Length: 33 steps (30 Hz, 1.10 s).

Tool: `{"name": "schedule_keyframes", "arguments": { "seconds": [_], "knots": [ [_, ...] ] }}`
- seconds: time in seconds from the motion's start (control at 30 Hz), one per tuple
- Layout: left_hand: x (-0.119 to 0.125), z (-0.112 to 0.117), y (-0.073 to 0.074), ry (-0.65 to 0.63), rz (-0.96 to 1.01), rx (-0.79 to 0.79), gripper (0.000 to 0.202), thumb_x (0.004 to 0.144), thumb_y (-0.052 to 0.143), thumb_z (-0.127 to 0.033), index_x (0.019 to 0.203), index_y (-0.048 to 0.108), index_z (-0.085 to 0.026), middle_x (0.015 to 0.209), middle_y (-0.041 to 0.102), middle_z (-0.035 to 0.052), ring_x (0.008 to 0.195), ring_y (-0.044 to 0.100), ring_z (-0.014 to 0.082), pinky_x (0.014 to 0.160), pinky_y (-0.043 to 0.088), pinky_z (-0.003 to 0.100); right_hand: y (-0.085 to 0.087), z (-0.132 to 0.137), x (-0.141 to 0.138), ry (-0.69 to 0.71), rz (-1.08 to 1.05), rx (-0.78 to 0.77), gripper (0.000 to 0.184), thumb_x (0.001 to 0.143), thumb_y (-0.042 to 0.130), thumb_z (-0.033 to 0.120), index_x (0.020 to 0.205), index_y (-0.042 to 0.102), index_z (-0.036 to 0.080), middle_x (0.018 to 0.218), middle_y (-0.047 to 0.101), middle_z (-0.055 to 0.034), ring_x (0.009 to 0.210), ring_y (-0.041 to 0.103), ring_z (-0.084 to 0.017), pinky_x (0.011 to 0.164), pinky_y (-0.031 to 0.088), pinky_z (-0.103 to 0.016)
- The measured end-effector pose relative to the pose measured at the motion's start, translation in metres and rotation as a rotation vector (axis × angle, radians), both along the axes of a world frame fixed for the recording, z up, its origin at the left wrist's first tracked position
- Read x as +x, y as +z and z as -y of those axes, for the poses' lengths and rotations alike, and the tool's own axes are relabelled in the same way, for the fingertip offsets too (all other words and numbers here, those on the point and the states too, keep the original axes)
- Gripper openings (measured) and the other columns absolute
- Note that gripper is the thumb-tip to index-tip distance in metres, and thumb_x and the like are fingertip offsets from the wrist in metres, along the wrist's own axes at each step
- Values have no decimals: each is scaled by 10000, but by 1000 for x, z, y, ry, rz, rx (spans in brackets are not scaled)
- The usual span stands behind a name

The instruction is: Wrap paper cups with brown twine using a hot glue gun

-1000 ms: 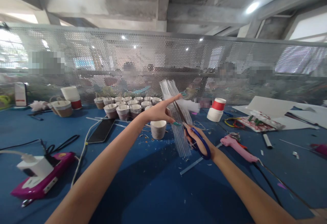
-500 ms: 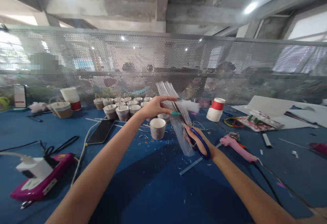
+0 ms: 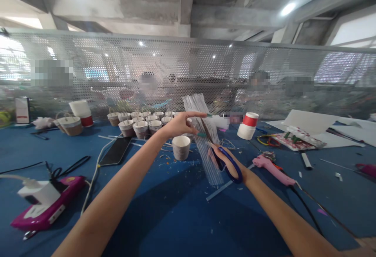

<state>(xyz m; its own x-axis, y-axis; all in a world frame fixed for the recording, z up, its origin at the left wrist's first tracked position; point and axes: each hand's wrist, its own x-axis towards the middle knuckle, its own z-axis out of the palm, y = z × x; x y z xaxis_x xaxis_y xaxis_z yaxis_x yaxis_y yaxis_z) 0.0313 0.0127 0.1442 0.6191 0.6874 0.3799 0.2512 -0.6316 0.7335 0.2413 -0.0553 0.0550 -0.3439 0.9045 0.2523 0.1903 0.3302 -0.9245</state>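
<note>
Between the thumb and index finger of my left hand [image 3: 178,125] stands a bundle of long, thin translucent plastic sticks [image 3: 207,166], tilted, its lower end near the blue table. My right hand [image 3: 226,153] grips a pair of scissors with dark blue handles [image 3: 238,169]. Their blades point up and left, against the bundle close to my left fingertips. Whether the blades enclose a stick is unclear. Below my left hand sits a small whitish cup [image 3: 181,148]. One flat translucent strip [image 3: 219,193] lies under the scissors.
Several small pots [image 3: 141,129] with handles stand behind my left forearm. A black phone [image 3: 115,151] and a magenta power strip [image 3: 48,206] lie left. Right are stacked paper cups [image 3: 249,126] and a pink glue gun [image 3: 274,170] with a cord. A perforated screen [image 3: 182,61] closes the back.
The bundle has shifted slightly, its lower end a little lower and its top fanned to the right. Left thumb has dropped slightly. The scissors stay almost in place.
</note>
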Motion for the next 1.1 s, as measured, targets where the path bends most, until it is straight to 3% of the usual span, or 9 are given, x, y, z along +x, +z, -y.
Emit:
{"name": "schedule_keyframes", "arguments": {
  "seconds": [0.23, 0.47, 0.7, 0.83, 0.97, 1.1],
  "knots": [
    [-2, -4, -4, -53, -20, -1, 686, 692, 698, -93, 1343, 521, -218, 789, 713, 24, 540, 572, 79, 498, 418, 182, -2, -1, 1, 14, 1, 27, 474, 868, 438, 648, 766, 550, 199, 590, 456, 33, 527, 437, -117, 517, 356, -278],
    [-2, -4, -2, -51, -13, -5, 651, 685, 707, -95, 1308, 550, -198, 969, 726, 70, 602, 618, 88, 555, 467, 199, -5, -4, 1, 16, -28, 27, 439, 871, 455, 626, 785, 538, 203, 597, 438, 42, 518, 423, -113, 518, 349, -279],
    [0, 0, 0, -43, 18, 1, 669, 675, 712, -68, 1308, 550, -214, 1255, 631, 114, 584, 580, 46, 545, 467, 188, -7, -5, 1, 25, -59, -6, 446, 868, 451, 640, 767, 516, 211, 582, 430, 46, 486, 396, -107, 493, 329, -275],
    [-3, 0, 1, -32, 9, 25, 651, 711, 695, -93, 1326, 530, -228, 1323, 589, 119, 519, 488, 5, 517, 454, 175, -5, -4, 3, 39, 13, 73, 467, 897, 413, 620, 726, 532, 202, 596, 478, 26, 551, 457, -125, 573, 377, -290],
    [-6, -2, 2, -63, 17, 39, 646, 720, 695, -120, 1330, 520, -241, 1377, 545, 118, 531, 499, 7, 537, 483, 188, -6, -5, 3, 29, 14, 67, 442, 911, 410, 595, 762, 539, 200, 603, 467, 31, 545, 436, -120, 557, 359, -283],
    [-5, -2, 1, -54, 5, 27, 669, 704, 711, -120, 1336, 521, -226, 1295, 611, 123, 545, 535, 28, 525, 465, 187, -6, -6, 1, 32, -1, 68, 454, 890, 424, 622, 726, 502, 206, 601, 441, 36, 534, 415, -117, 540, 337, -284]
  ]
}}
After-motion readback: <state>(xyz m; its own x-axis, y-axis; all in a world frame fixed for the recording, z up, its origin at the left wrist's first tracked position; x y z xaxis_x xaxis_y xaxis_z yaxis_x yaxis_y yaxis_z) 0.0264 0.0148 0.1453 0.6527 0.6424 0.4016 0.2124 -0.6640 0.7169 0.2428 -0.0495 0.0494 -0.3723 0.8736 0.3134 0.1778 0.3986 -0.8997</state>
